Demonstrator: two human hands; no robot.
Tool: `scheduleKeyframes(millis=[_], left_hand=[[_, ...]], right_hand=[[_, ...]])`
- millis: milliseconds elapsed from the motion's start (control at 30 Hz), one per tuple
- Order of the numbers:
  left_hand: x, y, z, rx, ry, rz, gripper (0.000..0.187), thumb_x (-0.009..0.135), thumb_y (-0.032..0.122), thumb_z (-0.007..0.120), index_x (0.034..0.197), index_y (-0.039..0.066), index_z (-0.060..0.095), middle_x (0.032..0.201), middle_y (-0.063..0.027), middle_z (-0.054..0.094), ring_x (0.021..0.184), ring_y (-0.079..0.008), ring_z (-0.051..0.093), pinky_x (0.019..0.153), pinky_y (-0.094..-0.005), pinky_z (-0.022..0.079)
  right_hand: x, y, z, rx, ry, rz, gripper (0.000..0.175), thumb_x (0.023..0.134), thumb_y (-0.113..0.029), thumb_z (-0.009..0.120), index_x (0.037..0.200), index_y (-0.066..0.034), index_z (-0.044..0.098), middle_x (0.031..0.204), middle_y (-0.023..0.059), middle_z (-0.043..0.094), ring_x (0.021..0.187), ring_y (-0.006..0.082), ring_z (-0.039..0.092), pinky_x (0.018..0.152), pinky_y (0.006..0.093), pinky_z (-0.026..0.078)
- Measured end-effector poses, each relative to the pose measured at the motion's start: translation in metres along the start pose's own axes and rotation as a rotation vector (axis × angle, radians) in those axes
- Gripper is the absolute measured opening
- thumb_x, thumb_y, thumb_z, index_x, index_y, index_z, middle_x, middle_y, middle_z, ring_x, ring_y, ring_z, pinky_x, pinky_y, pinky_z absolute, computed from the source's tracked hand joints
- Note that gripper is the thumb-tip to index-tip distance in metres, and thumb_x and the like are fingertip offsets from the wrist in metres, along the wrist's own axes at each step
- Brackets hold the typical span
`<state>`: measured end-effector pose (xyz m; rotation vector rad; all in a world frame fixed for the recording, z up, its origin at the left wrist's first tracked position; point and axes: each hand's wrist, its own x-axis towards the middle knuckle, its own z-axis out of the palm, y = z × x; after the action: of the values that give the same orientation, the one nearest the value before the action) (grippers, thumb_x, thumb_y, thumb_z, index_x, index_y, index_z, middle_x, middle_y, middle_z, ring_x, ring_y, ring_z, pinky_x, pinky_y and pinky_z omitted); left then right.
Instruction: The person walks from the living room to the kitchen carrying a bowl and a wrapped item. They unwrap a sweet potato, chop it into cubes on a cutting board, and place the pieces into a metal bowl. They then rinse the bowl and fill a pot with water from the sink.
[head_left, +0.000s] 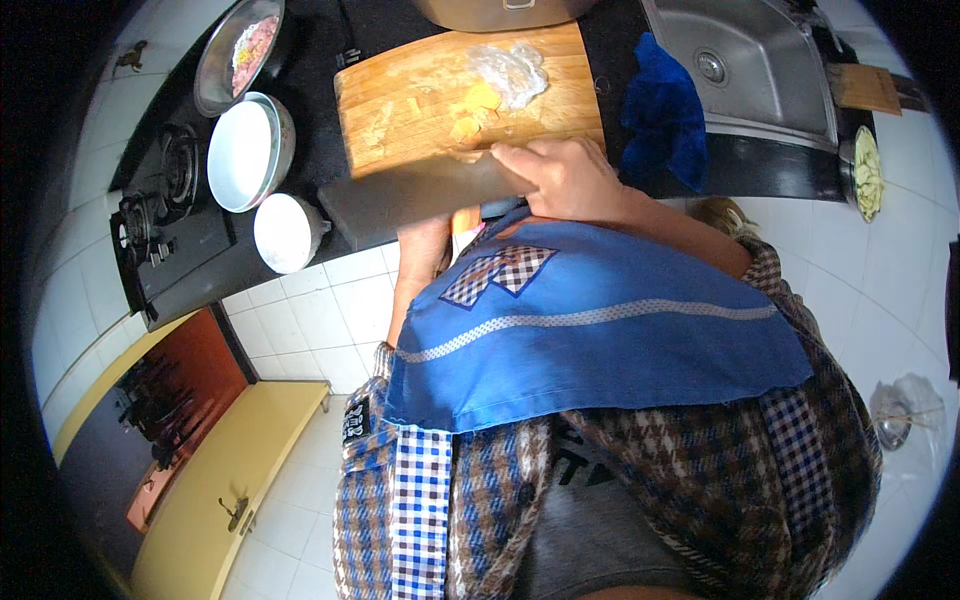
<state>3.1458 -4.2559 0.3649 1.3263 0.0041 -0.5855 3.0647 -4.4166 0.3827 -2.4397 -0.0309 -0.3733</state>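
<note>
My right hand (566, 176) grips a broad cleaver (409, 196), its blade reaching left across the near edge of a wooden cutting board (397, 86). The blade looks blurred. Below it shows part of my left hand (426, 241); its fingers are hidden behind the blade, so I cannot tell what they hold. Thin yellow-orange slices (481, 97) lie on the board, a few of them just beyond the blade. A crumpled clear plastic bag (514, 75) rests beside them, toward the board's far right.
Left of the board stand a metal bowl (253, 56) with minced meat, stacked white bowls (240, 154) and a smaller white bowl (285, 232). A gas stove (180, 225) is farther left. Rightward are a blue cloth (664, 112), a steel sink (757, 82) and a container of pale green pieces (868, 174).
</note>
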Motion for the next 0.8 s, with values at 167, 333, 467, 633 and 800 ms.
scheduleKeyframes(millis=[167,333,467,633,800], left_hand=[[-0.002,-0.001,0.005,0.175,0.126,-0.100,0.035,0.074,0.010,0.070,0.104,-0.001,0.056,0.093,-0.0094,0.060,0.082,-0.0158,0.058,0.071,-0.0278,0.047],[-0.003,0.004,-0.007,0.551,0.043,-0.246,0.031,0.073,0.013,0.073,0.097,-0.002,0.060,0.088,-0.0054,0.062,0.078,-0.0139,0.057,0.069,-0.0264,0.046],[-0.006,-0.001,-0.004,0.154,-0.043,0.047,0.034,0.075,0.006,0.070,0.106,-0.002,0.059,0.092,-0.0041,0.062,0.081,-0.0101,0.057,0.073,-0.0226,0.046],[0.002,-0.002,-0.002,0.121,0.003,-0.125,0.034,0.076,0.006,0.068,0.107,-0.001,0.058,0.097,-0.0066,0.061,0.084,-0.0143,0.057,0.077,-0.0271,0.047],[-0.003,-0.007,-0.002,0.077,0.101,-0.118,0.030,0.075,0.009,0.070,0.102,0.000,0.059,0.102,-0.0080,0.059,0.088,-0.0142,0.055,0.074,-0.0272,0.047]], right_hand=[[-0.005,-0.012,-0.005,-0.162,-0.134,-0.074,0.032,0.080,-0.019,0.054,0.106,-0.0010,0.060,0.065,0.0138,0.058,0.059,0.0304,0.061,0.055,0.0448,0.048],[-0.002,0.005,0.001,-0.189,-0.312,0.195,0.028,0.074,-0.011,0.056,0.100,-0.0024,0.060,0.072,0.0180,0.061,0.063,0.0337,0.062,0.055,0.0460,0.047],[-0.006,0.014,0.000,-0.048,-0.355,0.427,0.024,0.074,-0.009,0.055,0.096,-0.0013,0.061,0.073,0.0204,0.061,0.069,0.0378,0.062,0.064,0.0451,0.049],[-0.010,0.004,-0.003,-0.006,-0.128,0.173,0.036,0.072,-0.008,0.061,0.107,-0.0002,0.059,0.079,0.0212,0.061,0.071,0.0364,0.062,0.065,0.0410,0.050],[-0.010,-0.005,-0.007,-0.054,-0.169,0.099,0.044,0.069,-0.016,0.059,0.111,-0.0041,0.055,0.079,0.0167,0.062,0.073,0.0365,0.061,0.067,0.0449,0.048]])
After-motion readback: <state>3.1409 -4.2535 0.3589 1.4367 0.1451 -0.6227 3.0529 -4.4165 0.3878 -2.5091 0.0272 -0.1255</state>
